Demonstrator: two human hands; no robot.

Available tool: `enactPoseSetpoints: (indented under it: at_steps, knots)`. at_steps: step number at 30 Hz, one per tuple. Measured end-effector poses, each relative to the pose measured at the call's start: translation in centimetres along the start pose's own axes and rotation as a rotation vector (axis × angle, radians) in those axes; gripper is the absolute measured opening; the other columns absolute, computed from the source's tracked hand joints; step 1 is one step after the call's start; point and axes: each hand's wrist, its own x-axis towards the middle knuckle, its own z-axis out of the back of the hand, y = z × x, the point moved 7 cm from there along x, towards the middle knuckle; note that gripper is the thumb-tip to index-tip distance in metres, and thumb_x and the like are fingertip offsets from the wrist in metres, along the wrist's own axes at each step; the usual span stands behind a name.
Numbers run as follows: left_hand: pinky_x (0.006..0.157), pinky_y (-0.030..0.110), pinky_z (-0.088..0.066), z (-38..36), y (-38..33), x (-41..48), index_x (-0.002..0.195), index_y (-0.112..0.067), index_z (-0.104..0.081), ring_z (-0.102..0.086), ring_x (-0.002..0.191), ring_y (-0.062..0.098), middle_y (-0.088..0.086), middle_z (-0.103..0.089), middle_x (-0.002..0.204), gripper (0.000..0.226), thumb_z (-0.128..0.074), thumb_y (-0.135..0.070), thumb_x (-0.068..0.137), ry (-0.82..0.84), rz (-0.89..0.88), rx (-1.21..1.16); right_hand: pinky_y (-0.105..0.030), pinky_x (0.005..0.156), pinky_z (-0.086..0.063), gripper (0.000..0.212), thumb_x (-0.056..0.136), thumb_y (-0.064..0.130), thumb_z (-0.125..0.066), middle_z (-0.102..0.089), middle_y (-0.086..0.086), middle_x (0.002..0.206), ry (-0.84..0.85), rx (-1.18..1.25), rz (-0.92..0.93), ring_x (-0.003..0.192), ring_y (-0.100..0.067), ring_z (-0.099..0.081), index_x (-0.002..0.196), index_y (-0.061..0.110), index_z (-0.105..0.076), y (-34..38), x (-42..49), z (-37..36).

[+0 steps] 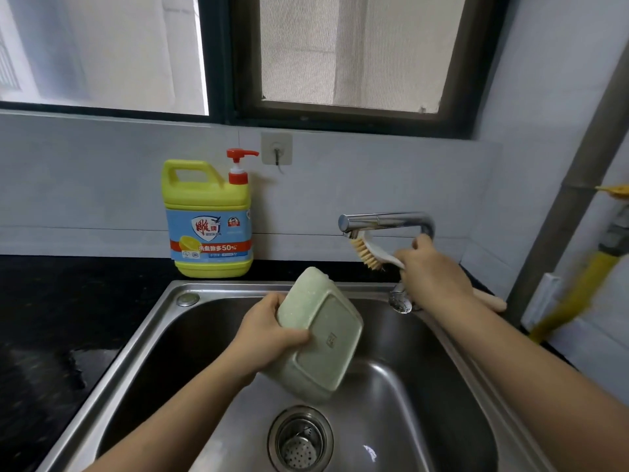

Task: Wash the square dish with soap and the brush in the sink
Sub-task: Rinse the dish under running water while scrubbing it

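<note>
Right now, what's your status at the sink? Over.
Left hand grips square dish, tilted over sink, underside toward camera. Right hand holds brush at faucet spout. Soap bottle behind sink, nothing in the way.

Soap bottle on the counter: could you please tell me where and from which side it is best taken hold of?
Grip the handle atop the soap bottle, coming from the front and above. The bottle stands upright near the wall, so the loop faces you; the pump sits beside it.
</note>
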Motion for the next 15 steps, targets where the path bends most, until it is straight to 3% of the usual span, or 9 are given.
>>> enactPoseSetpoints:
  at_steps: [4,8,15]
  knots:
    - [0.082,0.038,-0.055,-0.9,-0.3,0.4,0.094,-0.023,-0.054,-0.061,0.090,0.017,0.000,-0.062,0.099,0.040,-0.079,-0.019,0.063,0.001,0.001,0.040,-0.032,0.058,-0.036,0.020,0.093,0.009,-0.048,-0.042,-0.009,0.086,0.069,-0.103,-0.028,0.067,-0.029,-0.052,0.110,0.010,-0.056,-0.5,0.8,-0.8]
    - [0.080,0.035,-0.054,-1.6,-0.9,0.8,0.098,-0.022,-0.054,-0.060,0.090,0.015,-0.001,-0.060,0.099,0.039,-0.078,-0.017,0.068,0.007,0.006,0.086,-0.032,0.061,-0.037,0.022,0.094,0.005,-0.043,-0.058,-0.013,0.102,0.084,-0.183,0.045,0.088,-0.031,-0.062,0.115,0.008,-0.048,0.0,0.7,-1.3]
    - [0.080,0.037,-0.055,-2.5,-1.2,1.0,0.098,-0.018,-0.055,-0.060,0.089,0.018,0.003,-0.060,0.099,0.037,-0.077,-0.018,0.067,0.025,0.036,0.096,-0.029,0.061,-0.038,0.019,0.097,0.006,-0.038,-0.063,-0.009,0.101,0.027,-0.285,0.083,0.088,-0.026,-0.065,0.112,0.006,-0.048,0.4,0.5,-1.7]
